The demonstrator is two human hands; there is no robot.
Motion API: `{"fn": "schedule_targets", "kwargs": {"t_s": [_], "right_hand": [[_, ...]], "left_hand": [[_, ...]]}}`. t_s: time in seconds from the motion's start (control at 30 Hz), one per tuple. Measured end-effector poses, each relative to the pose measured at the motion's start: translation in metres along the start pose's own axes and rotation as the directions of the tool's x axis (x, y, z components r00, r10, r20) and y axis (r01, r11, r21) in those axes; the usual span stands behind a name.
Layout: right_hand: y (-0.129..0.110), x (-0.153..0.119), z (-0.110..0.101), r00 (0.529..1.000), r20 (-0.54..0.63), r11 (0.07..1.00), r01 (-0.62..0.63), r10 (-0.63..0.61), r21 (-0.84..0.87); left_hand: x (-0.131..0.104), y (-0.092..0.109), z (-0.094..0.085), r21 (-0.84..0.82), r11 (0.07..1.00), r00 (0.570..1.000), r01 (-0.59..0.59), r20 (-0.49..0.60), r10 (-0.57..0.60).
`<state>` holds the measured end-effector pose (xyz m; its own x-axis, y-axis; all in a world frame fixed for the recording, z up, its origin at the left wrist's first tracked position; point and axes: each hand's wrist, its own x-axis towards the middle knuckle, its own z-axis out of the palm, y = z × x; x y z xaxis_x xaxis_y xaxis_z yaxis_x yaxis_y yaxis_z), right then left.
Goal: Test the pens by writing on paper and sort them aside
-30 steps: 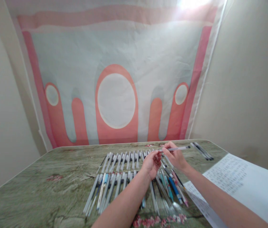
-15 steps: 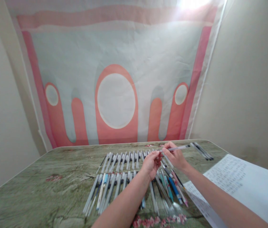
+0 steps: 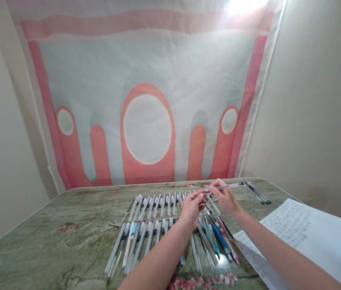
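A clear pen (image 3: 231,185) with a dark end is held level above the far rows of pens, that end pointing right. My right hand (image 3: 223,197) pinches it around its middle. At its left end, the fingers of my left hand (image 3: 192,207) are closed on the pen's tip; what exactly they grip there is too small to tell. Under and beyond my hands lies the far row of clear pens (image 3: 155,205). The near row (image 3: 140,245) is partly covered by my left forearm.
Coloured pens, among them a blue pen (image 3: 221,241), lie right of my left wrist. A few dark-ended pens (image 3: 258,193) rest at the far right. Handwritten paper sheets (image 3: 324,245) cover the right front of the patterned table (image 3: 52,249). A printed cloth (image 3: 146,60) hangs behind.
Both hands stay at the pen. My right hand has shifted very slightly to the right along with it, and the view has tilted a little.
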<state>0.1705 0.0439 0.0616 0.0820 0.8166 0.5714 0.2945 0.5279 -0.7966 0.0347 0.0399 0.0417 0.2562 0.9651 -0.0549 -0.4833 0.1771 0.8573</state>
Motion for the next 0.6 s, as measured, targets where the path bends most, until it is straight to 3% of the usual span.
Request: {"fn": "schedule_targets", "kwargs": {"t_s": [0.13, 0.23, 0.33, 0.43, 0.47, 0.6], "right_hand": [[-0.001, 0.000, 0.001, 1.000, 0.020, 1.000, -0.001, 0.001, -0.004], [0.011, 0.005, -0.004, 0.999, -0.019, 1.000, -0.030, 0.030, 0.003], [0.043, 0.012, -0.018, 0.999, -0.034, 0.997, -0.042, 0.040, -0.070], [0.086, 0.016, -0.037, 1.000, -0.010, 0.958, 0.017, -0.021, -0.287], [0.100, 0.017, -0.042, 0.996, 0.042, 0.920, 0.085, -0.075, -0.383], [0.140, 0.016, -0.050, 0.976, 0.192, 0.837, 0.187, -0.100, -0.514]], "left_hand": [[0.000, 0.001, 0.000, 0.034, 0.999, 1.000, 0.012, -0.008, -0.011], [0.001, 0.001, 0.000, 0.003, 0.999, 0.998, 0.053, -0.041, -0.052], [0.003, 0.000, -0.002, -0.013, 0.996, 0.994, 0.085, -0.073, -0.086], [0.005, -0.002, -0.004, 0.003, 0.994, 0.990, 0.107, -0.096, -0.106], [0.006, -0.003, -0.005, 0.007, 0.993, 0.989, 0.115, -0.098, -0.113], [0.006, -0.006, -0.006, 0.012, 0.990, 0.986, 0.139, -0.095, -0.138]]}}
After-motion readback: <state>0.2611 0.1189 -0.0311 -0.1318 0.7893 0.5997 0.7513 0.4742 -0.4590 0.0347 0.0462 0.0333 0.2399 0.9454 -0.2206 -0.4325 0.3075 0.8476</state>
